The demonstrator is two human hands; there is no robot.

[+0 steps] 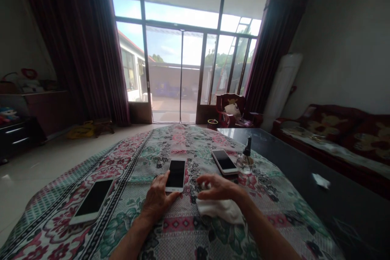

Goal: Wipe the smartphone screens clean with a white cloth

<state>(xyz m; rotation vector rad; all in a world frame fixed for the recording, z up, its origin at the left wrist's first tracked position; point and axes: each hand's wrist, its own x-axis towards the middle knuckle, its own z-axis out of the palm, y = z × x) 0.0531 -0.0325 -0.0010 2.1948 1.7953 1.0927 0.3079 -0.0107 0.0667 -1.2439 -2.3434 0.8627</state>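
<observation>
Three white smartphones with dark screens lie on a flowered cloth (128, 162). My left hand (157, 200) rests by the near end of the middle phone (176, 175), thumb and forefinger touching its bottom corner and edge. My right hand (219, 189) hovers curled over a white cloth (221, 209), holding a small white wad of it in the fingertips. Another phone (93, 200) lies to the left, and the third phone (224, 161) to the right, beside a small clear glass bottle with a dark sprayer top (245, 157).
A dark glass table (304, 170) adjoins on the right with a scrap of white paper (321, 180). Beyond it stands a red patterned sofa (341, 130). Sliding glass doors (183, 81), dark red curtains, a wooden chair (231, 109) and a low cabinet (27, 118) ring the room.
</observation>
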